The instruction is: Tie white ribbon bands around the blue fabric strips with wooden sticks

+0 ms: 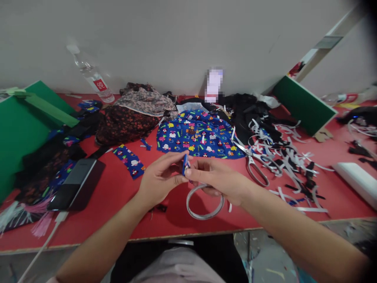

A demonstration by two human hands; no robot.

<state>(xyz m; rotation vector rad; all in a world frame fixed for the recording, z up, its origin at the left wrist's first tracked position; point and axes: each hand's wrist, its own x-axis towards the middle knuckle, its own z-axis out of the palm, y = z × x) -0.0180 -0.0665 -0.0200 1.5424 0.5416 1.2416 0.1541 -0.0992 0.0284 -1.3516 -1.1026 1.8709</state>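
Between both hands, above the table's front part, is a small folded piece of blue patterned fabric [185,165]. My left hand [159,177] pinches it from the left, thumb below and fingers above. The thumb of my right hand [216,177] presses on it from the right. A narrow roll of tape [205,216] hangs from the lower fingers of my right hand. Beyond the hands lies a larger blue cloth with cartoon prints [197,133]. A matching fabric strip [129,161] lies left of my left hand. Metal scissors [251,161] rest right of the cloth.
White and black scraps [294,161] spread over the right side. Dark floral fabric [126,122] is heaped at back left, near a water bottle [96,78]. A power bank [76,184] with a cable lies left. A blurred-out phone [214,84] leans against the wall. Green panels [306,104] flank the table.
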